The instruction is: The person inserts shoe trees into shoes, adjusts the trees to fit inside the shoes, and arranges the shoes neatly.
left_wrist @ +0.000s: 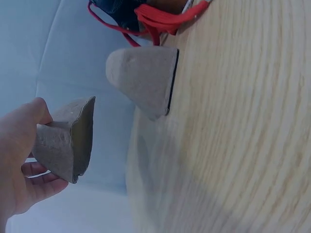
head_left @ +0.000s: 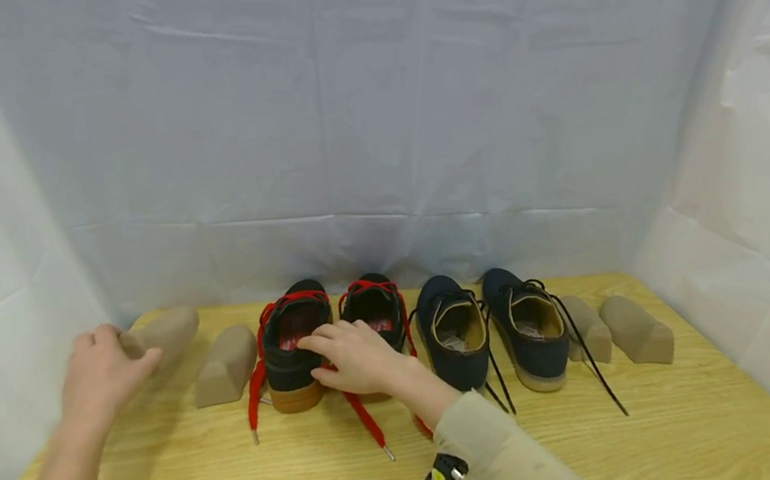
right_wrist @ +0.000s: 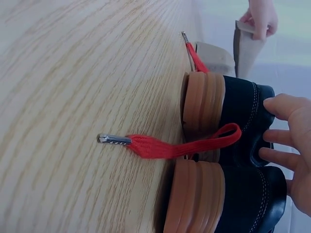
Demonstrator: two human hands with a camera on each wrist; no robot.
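My left hand [head_left: 104, 372] grips a tan cardboard shoe insert [head_left: 162, 335] at the table's far left; the left wrist view shows the left hand [left_wrist: 19, 167] with thumb and fingers curled round the insert [left_wrist: 65, 141], lifted off the wood. My right hand [head_left: 354, 356] rests on the heels of a pair of black shoes with red laces and gum soles, the left shoe [head_left: 293, 353] and the right shoe [head_left: 378, 308]. Its fingers [right_wrist: 286, 141] lie fairly straight across the black heel collar [right_wrist: 243, 109]. A red lace [right_wrist: 180, 145] trails onto the table.
A second tan insert [head_left: 226, 365] [left_wrist: 143, 80] lies beside the red-laced shoes. A pair of navy shoes [head_left: 491, 331] stands to the right, then two more inserts [head_left: 584, 328] [head_left: 638, 331]. The wooden table [head_left: 593, 438] is walled by pale cloth on three sides.
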